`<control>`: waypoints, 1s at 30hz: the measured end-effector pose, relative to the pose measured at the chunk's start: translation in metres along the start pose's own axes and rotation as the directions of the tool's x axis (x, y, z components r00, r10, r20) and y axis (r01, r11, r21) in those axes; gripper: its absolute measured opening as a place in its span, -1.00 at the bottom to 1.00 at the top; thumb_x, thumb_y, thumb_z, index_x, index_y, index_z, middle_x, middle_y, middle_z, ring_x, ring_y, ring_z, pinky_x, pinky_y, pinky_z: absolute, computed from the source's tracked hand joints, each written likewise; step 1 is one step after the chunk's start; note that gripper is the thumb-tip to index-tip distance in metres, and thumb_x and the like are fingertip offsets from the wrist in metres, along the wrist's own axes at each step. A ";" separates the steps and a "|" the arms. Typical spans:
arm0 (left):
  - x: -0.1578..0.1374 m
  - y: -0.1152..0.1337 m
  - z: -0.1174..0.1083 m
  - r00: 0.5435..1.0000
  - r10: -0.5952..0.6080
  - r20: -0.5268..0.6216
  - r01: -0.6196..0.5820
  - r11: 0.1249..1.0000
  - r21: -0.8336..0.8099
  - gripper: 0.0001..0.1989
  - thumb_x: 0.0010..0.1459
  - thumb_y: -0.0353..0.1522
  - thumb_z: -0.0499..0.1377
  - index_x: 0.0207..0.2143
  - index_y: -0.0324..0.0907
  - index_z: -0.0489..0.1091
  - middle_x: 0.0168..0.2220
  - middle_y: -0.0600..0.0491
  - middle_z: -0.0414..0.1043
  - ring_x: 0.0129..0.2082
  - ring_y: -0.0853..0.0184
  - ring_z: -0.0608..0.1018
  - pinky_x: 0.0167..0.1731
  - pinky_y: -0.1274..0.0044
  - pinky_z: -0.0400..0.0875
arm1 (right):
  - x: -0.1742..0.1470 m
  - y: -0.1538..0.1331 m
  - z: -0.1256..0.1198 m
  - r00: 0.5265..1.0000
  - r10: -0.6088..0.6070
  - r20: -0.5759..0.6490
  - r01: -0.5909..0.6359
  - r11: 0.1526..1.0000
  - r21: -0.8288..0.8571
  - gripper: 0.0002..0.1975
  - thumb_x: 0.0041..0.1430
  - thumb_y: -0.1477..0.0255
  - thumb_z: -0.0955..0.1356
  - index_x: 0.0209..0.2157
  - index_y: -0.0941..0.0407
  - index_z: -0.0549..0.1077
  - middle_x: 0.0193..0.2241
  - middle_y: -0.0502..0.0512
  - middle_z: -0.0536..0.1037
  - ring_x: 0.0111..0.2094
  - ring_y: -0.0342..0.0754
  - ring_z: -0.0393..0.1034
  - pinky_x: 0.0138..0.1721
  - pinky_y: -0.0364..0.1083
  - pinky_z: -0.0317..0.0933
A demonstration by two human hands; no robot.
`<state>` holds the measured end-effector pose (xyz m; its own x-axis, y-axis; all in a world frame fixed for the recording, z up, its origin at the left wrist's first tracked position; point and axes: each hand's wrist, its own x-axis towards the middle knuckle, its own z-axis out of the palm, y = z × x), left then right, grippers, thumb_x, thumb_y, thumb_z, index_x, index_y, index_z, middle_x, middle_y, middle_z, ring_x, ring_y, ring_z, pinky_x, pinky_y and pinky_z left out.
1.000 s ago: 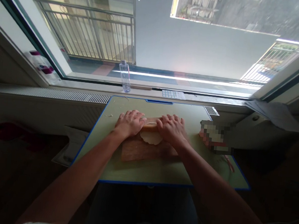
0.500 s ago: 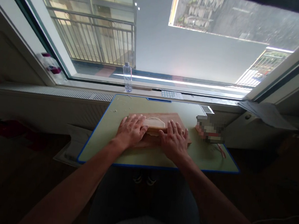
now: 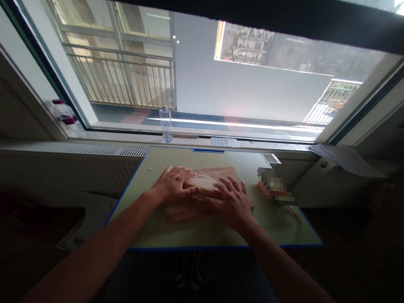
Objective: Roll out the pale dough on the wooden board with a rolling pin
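Note:
A pale, flattened sheet of dough point(image 3: 202, 181) lies on a wooden board point(image 3: 182, 212), partly covered by a wooden rolling pin point(image 3: 203, 191) that crosses it. My left hand point(image 3: 175, 184) rests over the pin's left end, fingers reaching forward and thumb pointing inward along it. Over the right end lies my right hand point(image 3: 232, 199), its fingers spread forward and its thumb toward the middle. Both hands hide the pin's ends. Dough shows ahead of the pin and a little behind it.
The board sits on a pale green table point(image 3: 135, 228) with a blue edge. A pixelated item point(image 3: 276, 186) lies at the table's right. On the windowsill stand a clear bottle point(image 3: 165, 125) and a purple-capped bottle point(image 3: 64, 112). Papers point(image 3: 346, 159) lie at the right.
The view has tilted upward, so the table and window appear lower. Both hands remain on the rolling pin, which now slants slightly.

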<state>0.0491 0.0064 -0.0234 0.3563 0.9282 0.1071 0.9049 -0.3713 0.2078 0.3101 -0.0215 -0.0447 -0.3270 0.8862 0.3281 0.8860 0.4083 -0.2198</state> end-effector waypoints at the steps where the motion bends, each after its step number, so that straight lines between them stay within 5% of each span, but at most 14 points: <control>1: 0.004 -0.003 -0.001 1.000 0.029 -0.007 -0.029 1.000 -0.008 -0.30 0.38 0.20 0.07 0.37 0.05 0.42 0.43 -0.04 0.41 0.46 0.08 0.34 0.50 0.09 0.04 | 0.003 0.005 0.001 1.000 -0.028 -0.003 0.028 1.000 0.006 -0.60 0.42 0.09 0.44 0.16 -0.05 0.60 0.39 0.12 0.47 0.49 0.23 0.13 0.50 0.32 -0.10; 4: 0.019 -0.011 0.000 0.999 0.031 -0.044 -0.033 0.999 -0.025 -0.30 0.38 0.20 0.07 0.31 -0.01 0.48 0.37 -0.05 0.48 0.40 0.09 0.41 0.46 0.15 0.13 | 0.017 0.019 0.001 0.995 -0.099 -0.004 0.099 0.995 0.024 -0.76 0.44 0.13 0.44 -0.02 -0.07 0.67 0.36 0.04 0.52 0.47 0.18 0.16 0.49 0.24 -0.05; 9: 0.036 -0.020 0.006 0.997 -0.045 -0.061 0.044 0.999 -0.016 -0.36 0.43 0.15 0.01 0.25 0.00 0.52 0.34 -0.05 0.51 0.37 0.08 0.43 0.41 0.20 0.20 | 0.054 0.033 0.000 0.991 -0.133 -0.006 0.133 0.989 0.072 -0.74 0.48 0.12 0.41 -0.14 -0.04 0.68 0.27 0.06 0.59 0.41 0.16 0.24 0.41 0.18 0.09; 14: 0.031 -0.025 0.003 0.999 0.020 -0.051 -0.023 0.998 -0.059 -0.29 0.32 0.25 0.11 0.26 0.03 0.52 0.30 -0.02 0.54 0.31 0.06 0.47 0.38 0.20 0.25 | 0.067 0.037 -0.006 0.975 -0.194 0.106 0.177 0.972 0.155 -0.82 0.21 0.29 0.59 -0.20 0.02 0.64 0.22 0.13 0.61 0.37 0.22 0.28 0.37 0.20 0.16; 21: 0.033 -0.033 0.004 0.999 0.009 -0.035 -0.011 0.999 -0.045 -0.42 0.38 0.19 0.10 0.17 0.09 0.58 0.25 0.03 0.59 0.28 0.08 0.49 0.36 0.20 0.28 | 0.069 0.038 -0.003 0.980 -0.134 0.145 0.111 0.981 0.157 -0.85 0.20 0.31 0.58 -0.28 0.05 0.64 0.11 0.21 0.64 0.30 0.23 0.34 0.35 0.18 0.20; 30: 0.027 -0.043 0.002 0.979 -0.123 -0.161 0.115 0.992 -0.059 -0.55 0.40 0.01 0.17 0.13 0.00 0.61 0.10 -0.01 0.65 0.12 0.08 0.57 0.18 0.28 0.46 | 0.126 0.025 0.007 0.965 -0.125 0.231 0.109 0.991 0.080 -0.84 0.26 0.26 0.55 -0.25 0.05 0.63 0.10 0.16 0.65 0.24 0.20 0.38 0.26 0.12 0.20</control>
<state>0.0201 0.0473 -0.0309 0.1996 0.9510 0.2361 0.9247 -0.2625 0.2756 0.2894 0.1017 -0.0151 -0.5020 0.8548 0.1315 0.8161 0.5185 -0.2552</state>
